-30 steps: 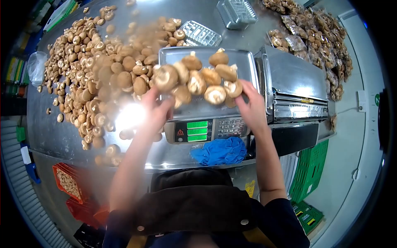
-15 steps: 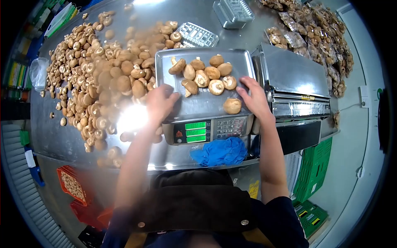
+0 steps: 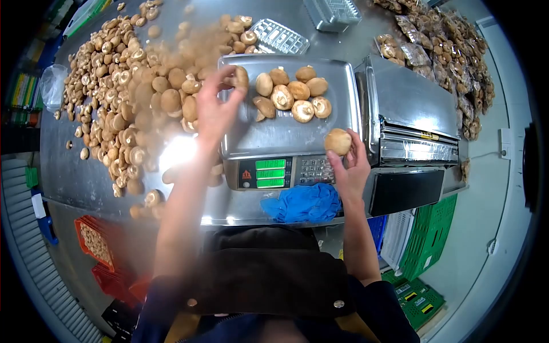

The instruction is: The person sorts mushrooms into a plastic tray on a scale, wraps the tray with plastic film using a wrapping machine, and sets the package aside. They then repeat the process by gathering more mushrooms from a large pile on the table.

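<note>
On the metal tray of the scale (image 3: 286,140) lie several brown mushrooms (image 3: 282,97), caps and stems facing various ways. My left hand (image 3: 216,108) is over the tray's left edge, its fingers closed on a mushroom (image 3: 241,78). At the tray's lower right corner my right hand (image 3: 351,166) grips another mushroom (image 3: 338,142) between thumb and fingers. Below the tray the green displays (image 3: 270,172) are lit, beside a keypad. A crumpled blue cloth or glove (image 3: 303,203) lies in front of the scale.
A big mushroom heap (image 3: 114,91) spreads over the metal table (image 3: 63,177) at left. Clear plastic trays (image 3: 280,36) (image 3: 331,12) stand behind the scale. At right are a wrapping machine (image 3: 414,103) and bagged mushrooms (image 3: 440,51). Crates (image 3: 429,240) stand below.
My left hand has moved up and taken the mushroom from the tray's upper left. My right hand has closed on the lower right mushroom. The view has shifted slightly.
</note>
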Demonstrator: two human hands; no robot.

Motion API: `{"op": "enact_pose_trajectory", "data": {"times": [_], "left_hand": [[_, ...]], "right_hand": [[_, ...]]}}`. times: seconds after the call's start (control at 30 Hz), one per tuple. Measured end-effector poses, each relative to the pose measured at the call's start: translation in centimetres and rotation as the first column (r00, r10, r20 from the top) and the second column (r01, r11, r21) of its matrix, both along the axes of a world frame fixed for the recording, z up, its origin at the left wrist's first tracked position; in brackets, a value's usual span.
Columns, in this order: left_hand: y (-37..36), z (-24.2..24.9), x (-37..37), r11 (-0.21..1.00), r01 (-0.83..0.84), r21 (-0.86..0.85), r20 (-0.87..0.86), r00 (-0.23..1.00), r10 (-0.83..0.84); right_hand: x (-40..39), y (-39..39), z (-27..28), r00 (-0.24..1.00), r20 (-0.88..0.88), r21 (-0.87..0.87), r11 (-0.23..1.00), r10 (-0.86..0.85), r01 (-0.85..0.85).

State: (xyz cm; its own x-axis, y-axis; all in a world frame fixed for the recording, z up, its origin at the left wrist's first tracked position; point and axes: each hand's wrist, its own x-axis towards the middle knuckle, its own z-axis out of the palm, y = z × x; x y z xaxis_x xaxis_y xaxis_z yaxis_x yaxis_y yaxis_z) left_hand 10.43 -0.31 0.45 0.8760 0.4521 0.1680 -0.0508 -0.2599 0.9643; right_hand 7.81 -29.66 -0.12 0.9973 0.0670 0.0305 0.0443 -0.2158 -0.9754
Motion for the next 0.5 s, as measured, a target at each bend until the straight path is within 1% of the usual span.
{"op": "enact_pose_trajectory", "data": {"times": [0.03, 0.07, 0.1, 0.13, 0.17, 0.2, 0.23, 0.27, 0.3, 0.33, 0.37, 0.4, 0.43, 0.5], "left_hand": [[0.5, 0.7, -0.7, 0.99, 0.017, -0.141, 0.027, 1.0, -0.013], [1.2, 1.1, -1.3, 0.875, 0.027, -0.484, 0.062, 0.998, 0.004], [1.9, 1.5, -1.9, 0.645, 0.045, -0.763, 0.09, 0.995, 0.037], [2.3, 2.9, -2.9, 0.478, 0.075, -0.875, 0.068, 0.997, -0.033], [3.5, 2.6, -3.5, 0.352, 0.187, -0.917, 0.152, 0.981, -0.124], [3.8, 2.3, -4.1, 0.382, 0.162, -0.91, 0.134, 0.986, -0.099], [3.8, 3.1, -4.8, 0.413, 0.138, -0.9, 0.118, 0.99, -0.073], [4.0, 3.7, -5.7, 0.36, 0.175, -0.916, 0.151, 0.984, -0.092], [3.4, 4.4, -6.4, 0.417, 0.108, -0.902, 0.102, 0.994, -0.036], [3.7, 4.1, -7.3, 0.49, 0.133, -0.862, 0.105, 0.991, -0.084], [4.5, 3.3, -8.4, 0.557, 0.16, -0.815, 0.104, 0.986, -0.132], [5.2, 2.1, -9.5, 0.715, 0.073, -0.695, 0.024, 0.997, -0.078], [6.0, 0.6, -10.7, 0.84, -0.015, -0.542, -0.044, 0.999, -0.01], [6.3, -0.1, -12.6, 0.909, -0.196, -0.369, -0.199, 0.972, 0.129]], "right_hand": [[-0.2, -0.2, 0.2, 0.998, -0.06, 0.16, 0.987, -0.009, 0.019], [-0.4, -0.3, 1.4, 0.991, -0.126, 0.241, 0.97, 0.046, -0.014], [-0.5, -0.3, 1.9, 0.99, -0.122, 0.323, 0.946, 0.067, -0.024], [-0.6, 0.0, 2.2, 0.99, -0.115, 0.404, 0.914, 0.084, -0.03], [-0.7, 0.5, 2.6, 0.99, -0.105, 0.483, 0.875, 0.099, -0.036], [-0.6, 1.4, 3.3, 0.992, -0.104, 0.517, 0.856, 0.076, -0.011], [-0.2, 1.8, 3.4, 0.991, -0.096, 0.524, 0.851, 0.093, -0.029], [0.5, 2.2, 3.4, 0.99, -0.087, 0.532, 0.846, 0.108, -0.045], [1.3, 2.6, 3.4, 0.99, -0.077, 0.539, 0.84, 0.122, -0.061], [2.1, 3.5, 3.7, 0.993, -0.025, 0.447, 0.89, 0.117, -0.094], [3.1, 4.4, 3.7, 0.988, 0.074, 0.34, 0.928, 0.138, -0.155], [4.1, 5.2, 3.6, 0.971, 0.168, 0.224, 0.953, 0.167, -0.203], [5.1, 6.0, 3.6, 0.945, 0.256, 0.102, 0.966, 0.206, -0.238], [6.7, 7.5, 4.1, 0.882, 0.401, -0.15, 0.967, 0.248, -0.204]]}}
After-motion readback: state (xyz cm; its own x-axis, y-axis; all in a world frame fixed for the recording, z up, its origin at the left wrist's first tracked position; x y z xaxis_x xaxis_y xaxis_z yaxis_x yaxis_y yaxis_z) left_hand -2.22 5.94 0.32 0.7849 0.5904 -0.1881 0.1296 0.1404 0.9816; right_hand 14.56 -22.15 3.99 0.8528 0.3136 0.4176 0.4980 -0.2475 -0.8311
